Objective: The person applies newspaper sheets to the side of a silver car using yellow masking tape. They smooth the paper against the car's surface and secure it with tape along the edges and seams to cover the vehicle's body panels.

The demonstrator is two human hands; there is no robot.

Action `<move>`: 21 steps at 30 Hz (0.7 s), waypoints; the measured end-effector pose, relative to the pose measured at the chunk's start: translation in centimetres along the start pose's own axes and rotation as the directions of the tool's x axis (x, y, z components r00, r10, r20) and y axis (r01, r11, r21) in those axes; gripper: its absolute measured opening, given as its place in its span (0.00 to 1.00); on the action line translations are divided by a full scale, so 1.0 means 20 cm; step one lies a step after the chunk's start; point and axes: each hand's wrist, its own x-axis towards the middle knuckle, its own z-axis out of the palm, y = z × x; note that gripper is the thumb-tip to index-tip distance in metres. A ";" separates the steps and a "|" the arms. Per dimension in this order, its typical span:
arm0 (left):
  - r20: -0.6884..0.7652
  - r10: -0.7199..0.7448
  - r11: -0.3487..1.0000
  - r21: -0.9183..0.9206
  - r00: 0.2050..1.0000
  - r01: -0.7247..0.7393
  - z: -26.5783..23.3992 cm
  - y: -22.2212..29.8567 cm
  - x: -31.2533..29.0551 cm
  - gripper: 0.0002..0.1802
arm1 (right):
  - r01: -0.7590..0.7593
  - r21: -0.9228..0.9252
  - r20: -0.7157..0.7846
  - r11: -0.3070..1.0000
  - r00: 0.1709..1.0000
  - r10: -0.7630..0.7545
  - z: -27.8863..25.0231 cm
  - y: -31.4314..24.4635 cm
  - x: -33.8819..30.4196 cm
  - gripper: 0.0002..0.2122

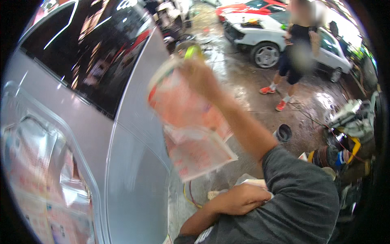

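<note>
The grip of the right hand point(199, 79), blurred, is clenched on the upper part of a printed sheet point(191, 110), pale with orange-red areas, and a yellow-green object point(193, 52) shows just above the knuckles, its kind too smeared to tell. The sheet hangs down from that hand beside the car's grey body panel point(140, 142), its lower corner slanting out to the right; whether it touches the panel I cannot tell. Nearer the wearer's body, the left hand point(241, 199) is curled closed on some pale material point(255, 183), partly hidden behind the fingers, close to the right arm's dark grey sleeve point(300, 187). On the left, a dark window point(85, 53) sits above the bodywork, and below it printed covering point(36, 175) fills a framed opening. To the right, a dark bucket point(283, 133) is on the wet-looking floor point(243, 110). Farther off, a person point(298, 53) in red shoes stands by a white car point(260, 34), with a red car point(252, 8) behind.
</note>
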 end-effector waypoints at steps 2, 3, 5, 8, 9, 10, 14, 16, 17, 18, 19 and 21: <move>-0.002 -0.038 0.998 0.057 0.999 0.038 0.01 -0.05 -0.07 0.13 | -0.062 0.155 0.029 0.986 0.998 0.058 0.05 -0.03 -0.25 0.07; -0.013 -0.053 0.998 0.039 0.998 0.054 0.01 -0.09 -0.10 0.14 | -0.159 0.026 0.092 0.987 0.983 0.156 0.06 -0.09 -0.31 0.07; -0.110 -0.014 0.997 0.071 0.994 0.022 -0.02 -0.07 -0.09 0.15 | -0.330 0.114 0.227 0.937 0.927 0.298 0.05 -0.06 -0.44 0.06; -0.448 0.071 0.972 0.230 0.891 0.038 -0.13 -0.04 -0.17 0.24 | -0.259 0.225 0.295 0.939 0.937 0.188 0.08 -0.04 -0.57 0.06; -0.573 0.192 0.921 0.385 0.797 0.055 -0.20 -0.06 -0.25 0.30 | -0.231 0.236 0.336 0.944 0.931 0.144 0.07 -0.03 -0.59 0.06; -0.725 0.336 0.790 0.564 0.602 0.239 -0.25 -0.15 -0.31 0.36 | -0.205 0.246 0.384 0.947 0.918 0.099 0.07 -0.05 -0.60 0.06; -0.902 0.359 0.357 0.371 0.241 0.857 -0.52 -0.22 -0.47 0.46 | -0.153 0.359 0.553 0.921 0.829 -0.078 0.11 -0.06 -0.62 0.08; -0.985 0.166 0.661 0.074 -0.050 0.746 -0.58 -0.32 -0.58 0.44 | -0.100 0.394 0.590 0.914 0.790 -0.168 0.12 -0.09 -0.56 0.06; -0.987 0.156 0.608 0.067 -0.036 0.791 -0.60 -0.31 -0.61 0.37 | -0.128 0.387 0.658 0.913 0.732 -0.176 0.12 -0.07 -0.52 0.07; -0.978 0.177 0.626 0.024 -0.112 0.779 -0.61 -0.32 -0.66 0.34 | -0.127 0.427 0.642 0.896 0.740 -0.201 0.15 -0.04 -0.47 0.08; -0.961 0.198 0.645 -0.020 -0.192 0.764 -0.62 -0.35 -0.71 0.30 | -0.126 0.469 0.626 0.874 0.746 -0.228 0.19 -0.01 -0.43 0.08; -0.944 0.173 0.608 -0.123 -0.282 0.785 -0.60 -0.40 -0.87 0.24 | -0.158 0.551 0.611 0.820 0.745 -0.267 0.31 0.06 -0.35 0.09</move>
